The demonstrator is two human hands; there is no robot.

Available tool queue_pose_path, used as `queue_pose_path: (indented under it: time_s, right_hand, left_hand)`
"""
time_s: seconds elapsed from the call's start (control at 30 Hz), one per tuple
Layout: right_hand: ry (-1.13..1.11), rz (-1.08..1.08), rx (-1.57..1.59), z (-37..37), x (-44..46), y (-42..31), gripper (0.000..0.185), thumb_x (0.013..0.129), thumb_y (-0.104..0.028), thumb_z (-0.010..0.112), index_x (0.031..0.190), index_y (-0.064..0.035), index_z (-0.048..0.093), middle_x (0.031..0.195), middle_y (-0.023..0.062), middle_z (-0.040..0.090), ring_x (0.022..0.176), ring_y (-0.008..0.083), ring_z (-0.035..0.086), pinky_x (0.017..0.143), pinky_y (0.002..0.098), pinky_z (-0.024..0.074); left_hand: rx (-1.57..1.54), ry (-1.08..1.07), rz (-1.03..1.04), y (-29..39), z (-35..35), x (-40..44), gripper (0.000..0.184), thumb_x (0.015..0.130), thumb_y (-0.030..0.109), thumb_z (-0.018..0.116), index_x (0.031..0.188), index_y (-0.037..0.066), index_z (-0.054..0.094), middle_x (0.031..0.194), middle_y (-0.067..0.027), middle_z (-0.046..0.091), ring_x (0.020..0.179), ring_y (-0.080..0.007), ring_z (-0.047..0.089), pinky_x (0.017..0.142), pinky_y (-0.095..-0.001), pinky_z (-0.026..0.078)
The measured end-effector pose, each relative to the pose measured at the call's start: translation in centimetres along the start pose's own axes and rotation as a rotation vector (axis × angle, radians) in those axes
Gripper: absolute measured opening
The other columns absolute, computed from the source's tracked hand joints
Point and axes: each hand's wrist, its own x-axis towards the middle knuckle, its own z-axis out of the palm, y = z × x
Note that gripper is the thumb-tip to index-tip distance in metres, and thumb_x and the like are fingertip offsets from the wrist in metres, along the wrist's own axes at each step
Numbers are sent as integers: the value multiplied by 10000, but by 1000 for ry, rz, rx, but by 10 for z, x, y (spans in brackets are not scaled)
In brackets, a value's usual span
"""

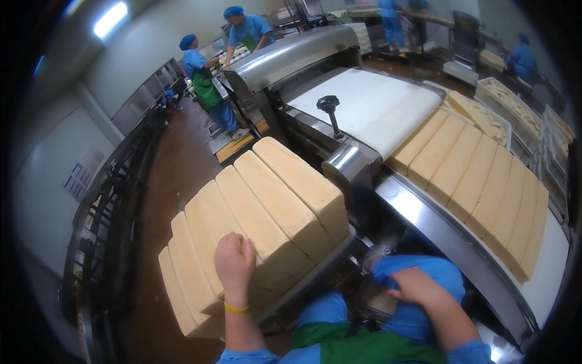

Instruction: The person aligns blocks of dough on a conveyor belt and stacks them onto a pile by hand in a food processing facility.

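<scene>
Head view: a stack of pale blocks (260,194) lies on a tray (315,274) in front of the wearer, long sides pressed together, upper faces tilted. The left hand (234,258) is over the stack near its near edge, its fingers curled into a loose fist with nothing seen in them; contact with the blocks cannot be confirmed at this angle. The right hand (418,286) is by the right knee (438,273), clear of the stack; its fingers are bent and partly hidden, so their grip cannot be told. To the right, a row of similar blocks (470,182) lies on a white belt (370,100), beyond a knob (328,104).

Handling assessment: the blocks appear soft enough to dent. Flat palms and spread fingers would suit better than knuckles. Two-handed support along the long sides should limit bending and tearing.
</scene>
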Motion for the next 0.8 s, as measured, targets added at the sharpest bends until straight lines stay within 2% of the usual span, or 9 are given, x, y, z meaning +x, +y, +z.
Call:
queue_pose_path:
  time_s: [0.17, 0.8]
  right_hand:
    - [23, -4, -8, 0, 0, -1, 385, 795, -374, 696, 1001, -56, 628, 924, 153, 672, 923, 322, 631, 839, 420, 465]
    - [42, -22, 20, -2, -3, 2, 352, 806, -357, 683, 938, -36, 624, 884, 162, 673, 890, 337, 640, 820, 433, 477]
  left_hand:
    - [-16, -53, -42, 5, -5, 3, 158, 830, 154, 612, 876, 3, 607, 916, -162, 635, 854, -343, 605, 758, -410, 486]
    - [9, -42, -55, 8, -5, 3, 138, 834, 150, 597, 844, 13, 605, 861, -158, 623, 808, -340, 601, 717, -415, 485]
